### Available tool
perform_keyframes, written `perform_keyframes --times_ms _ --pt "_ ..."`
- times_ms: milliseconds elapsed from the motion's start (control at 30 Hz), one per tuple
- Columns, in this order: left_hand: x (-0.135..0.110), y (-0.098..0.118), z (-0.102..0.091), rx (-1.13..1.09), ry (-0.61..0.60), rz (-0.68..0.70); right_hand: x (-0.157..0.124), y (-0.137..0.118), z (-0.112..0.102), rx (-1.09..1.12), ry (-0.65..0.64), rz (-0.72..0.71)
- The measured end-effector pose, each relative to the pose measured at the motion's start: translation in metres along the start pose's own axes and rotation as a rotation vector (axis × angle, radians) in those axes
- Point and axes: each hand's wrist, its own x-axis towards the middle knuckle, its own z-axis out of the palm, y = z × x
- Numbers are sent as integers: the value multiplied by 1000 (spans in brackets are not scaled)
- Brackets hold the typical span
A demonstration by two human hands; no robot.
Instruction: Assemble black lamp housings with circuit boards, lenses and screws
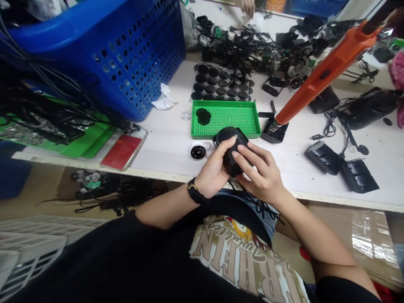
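Our left hand [212, 168] and right hand [259, 176] grasp the black plastic housing [229, 145], fingers closed, at the front edge of the table [167, 158]

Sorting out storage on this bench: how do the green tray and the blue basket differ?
The green tray is small and shallow, while the blue basket is much larger and deeper. The tray's floor shows a fine grid of tiny dots, whereas the basket's wall has bigger round holes. The tray holds black discs; the basket's contents don't show. Both look like rectangular plastic containers.
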Motion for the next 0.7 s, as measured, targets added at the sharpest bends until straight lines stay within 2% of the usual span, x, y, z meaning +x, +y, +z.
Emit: perform_keyframes --times_ms 133,200,300,533,633,700 --pt "2 -1 -3 -11 14 24 -1 4 2 79 -111 74" --pt "3 -2 -5 6 9 40 -3 5 3 25 -79 46" --pt "3 -3 -4 36 -20 51 -6 4 4 -73 36 20" --pt "-1 -8 7 74 -156 238 4 -6 2 -28 72 157" --pt "-1 -1 -7 145 -223 330 8 -4 -6 30 140 182" --pt "1 12 -23 288 -277 452 10 -2 -14 85 150 190"
